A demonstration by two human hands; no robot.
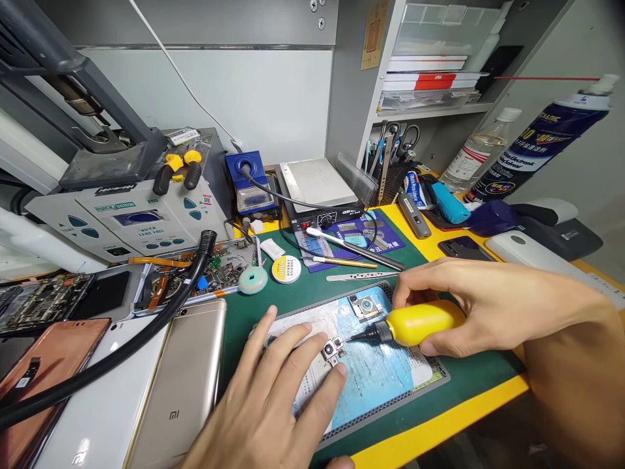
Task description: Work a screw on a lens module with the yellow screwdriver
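Two bare hands meet over an opened phone (pixel 371 365) lying flat on the green mat of a cluttered table (pixel 439 423). Right hand (pixel 469 303) is closed around a yellow-handled screwdriver (pixel 415 324), its long axis running leftward from the palm, dark tip just short of a small camera module (pixel 331 350). Left hand (pixel 273 397) rests open, fingers spread flat on the phone, fingertips touching the module from its near side and gripping nothing. A second module (pixel 365 306) sits just beyond the screwdriver tip; tweezers (pixel 361 277) lie farther off.
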